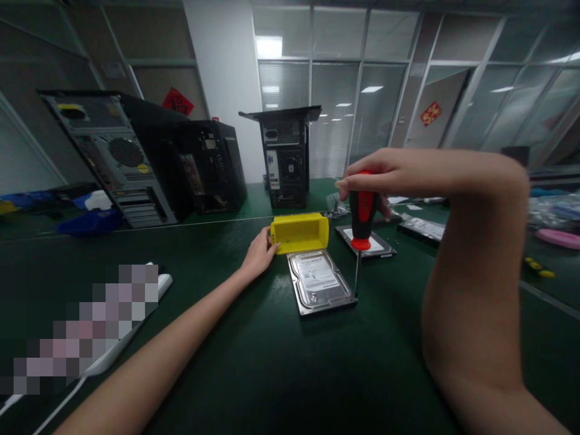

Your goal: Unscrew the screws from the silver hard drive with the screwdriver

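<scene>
My right hand [374,178] is wrapped round the red and black handle of a screwdriver [362,211], held upright. Its tip meets the near right corner of a silver hard drive [317,281] that lies label up on the table. My left hand [260,251] grips the left end of a yellow plastic bin [299,249], which stands just behind the drive with its opening facing me. Behind the screwdriver lies a second hard drive [383,246], partly hidden by the handle.
Three black computer cases stand at the back: one on the left [156,139], one beside it [222,163], another in the middle [290,160]. A white power strip [165,284] lies at left, near a blue bin [90,222]. Another drive [421,228] and yellow-black pliers-like handles [538,267] are at right.
</scene>
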Demonstrator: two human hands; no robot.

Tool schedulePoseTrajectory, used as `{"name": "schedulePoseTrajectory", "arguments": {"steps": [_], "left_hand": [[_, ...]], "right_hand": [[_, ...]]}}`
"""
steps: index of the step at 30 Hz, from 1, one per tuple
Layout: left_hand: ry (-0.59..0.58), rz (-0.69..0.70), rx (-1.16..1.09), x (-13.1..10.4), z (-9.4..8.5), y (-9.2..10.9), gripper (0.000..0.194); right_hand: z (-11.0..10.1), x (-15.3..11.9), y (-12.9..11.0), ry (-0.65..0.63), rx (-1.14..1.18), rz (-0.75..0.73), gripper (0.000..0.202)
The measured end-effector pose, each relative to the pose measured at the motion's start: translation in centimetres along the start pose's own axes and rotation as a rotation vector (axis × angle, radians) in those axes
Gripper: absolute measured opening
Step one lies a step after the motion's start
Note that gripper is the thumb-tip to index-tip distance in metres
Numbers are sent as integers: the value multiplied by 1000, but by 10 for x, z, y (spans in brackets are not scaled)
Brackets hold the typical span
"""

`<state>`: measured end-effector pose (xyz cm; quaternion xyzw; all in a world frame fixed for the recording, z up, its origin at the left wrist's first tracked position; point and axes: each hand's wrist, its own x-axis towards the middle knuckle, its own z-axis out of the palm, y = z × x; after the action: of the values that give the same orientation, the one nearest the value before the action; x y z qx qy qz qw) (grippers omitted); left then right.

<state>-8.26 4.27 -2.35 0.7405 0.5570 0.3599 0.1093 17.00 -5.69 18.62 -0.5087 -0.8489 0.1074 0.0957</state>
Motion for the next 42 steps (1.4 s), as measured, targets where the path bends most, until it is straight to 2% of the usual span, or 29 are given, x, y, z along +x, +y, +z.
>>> {"name": "schedulePoseTrajectory", "arguments": {"steps": [8,21,27,32,42], "left_hand": [[19,-26,-96,-4,-1,-2,52],[80,-83,-278,-4,13,-5,40],[71,-90,-348,0,18,-9,43],[70,-103,-371,2,20,-10,44],[62,-100,-399,-2,17,-8,44]], "right_hand": [[0,0,2,11,7,-8,44],[0,3,1,11,15,-6,41],[-2,-2,3,42,-25,52,50],[-1,-3,2,70,35,26,57],[-4,-6,2,30,4,-23,44]]}}
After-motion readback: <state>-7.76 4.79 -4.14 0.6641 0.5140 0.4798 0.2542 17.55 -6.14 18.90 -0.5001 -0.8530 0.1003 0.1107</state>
